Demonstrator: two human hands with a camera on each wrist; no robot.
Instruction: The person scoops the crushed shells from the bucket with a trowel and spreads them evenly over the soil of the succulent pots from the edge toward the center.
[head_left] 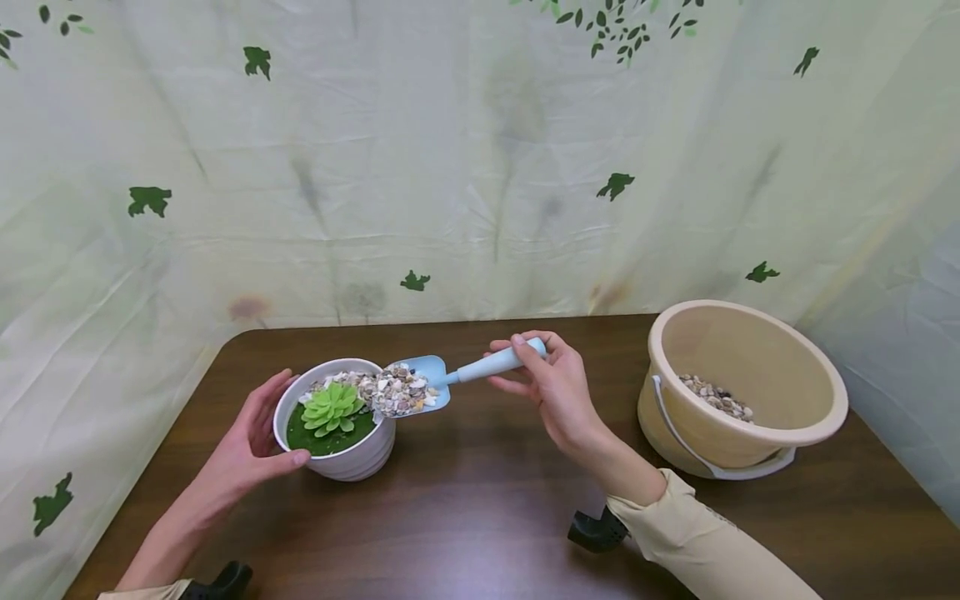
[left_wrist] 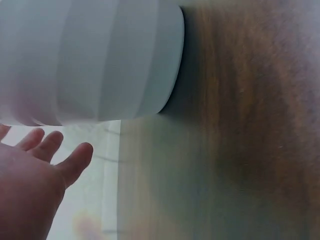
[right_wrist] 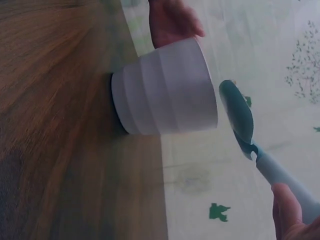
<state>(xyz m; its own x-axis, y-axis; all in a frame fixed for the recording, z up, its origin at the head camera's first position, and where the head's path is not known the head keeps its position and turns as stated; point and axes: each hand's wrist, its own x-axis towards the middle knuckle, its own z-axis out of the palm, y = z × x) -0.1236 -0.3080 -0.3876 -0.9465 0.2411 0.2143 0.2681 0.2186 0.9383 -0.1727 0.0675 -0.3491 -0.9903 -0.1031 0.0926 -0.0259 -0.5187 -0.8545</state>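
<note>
My right hand [head_left: 558, 387] grips the pale blue handle of a small garden shovel [head_left: 491, 364], held level over the table. Its blade carries a heap of small mixed pebbles [head_left: 401, 390] and overlaps the right rim of a white ribbed flower pot [head_left: 352, 462]. Inside the pot, a bright green succulent [head_left: 332, 408] stands on green moss, with pebbles along the back. My left hand [head_left: 251, 437] holds the pot from the left, its thumb at the near rim and its fingers round the far side. The right wrist view shows the shovel [right_wrist: 237, 112] from below, near the pot's rim.
A large beige bucket [head_left: 675, 425] with a grey handle stands at the right of the brown wooden table [head_left: 465, 517]. Pebbles [head_left: 716, 396] lie in its bottom. Behind the table hangs a pale curtain [head_left: 450, 167] with green leaf prints.
</note>
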